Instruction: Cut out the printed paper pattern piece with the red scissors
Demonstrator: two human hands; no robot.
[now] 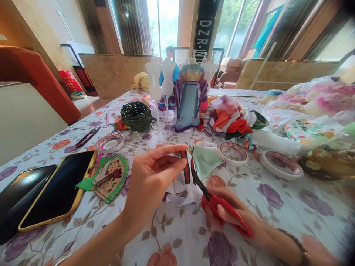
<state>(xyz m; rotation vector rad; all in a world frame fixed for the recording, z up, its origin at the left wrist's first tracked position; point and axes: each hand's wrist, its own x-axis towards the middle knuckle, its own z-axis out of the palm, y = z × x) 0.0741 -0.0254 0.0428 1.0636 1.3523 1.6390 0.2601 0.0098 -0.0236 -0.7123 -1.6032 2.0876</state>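
My left hand pinches a small white fabric piece with a red and green striped edge, holding it up over the floral tablecloth. My right hand grips red-handled scissors; their dark blades point up and left into the striped edge of the fabric. A pale green fabric piece lies just behind the fabric I hold.
Two phones lie at the left beside a green watermelon-print cutout. Small round dishes, a dark woven basket, black snips, miniature mannequins with a doll dress and heaps of cloth fill the table.
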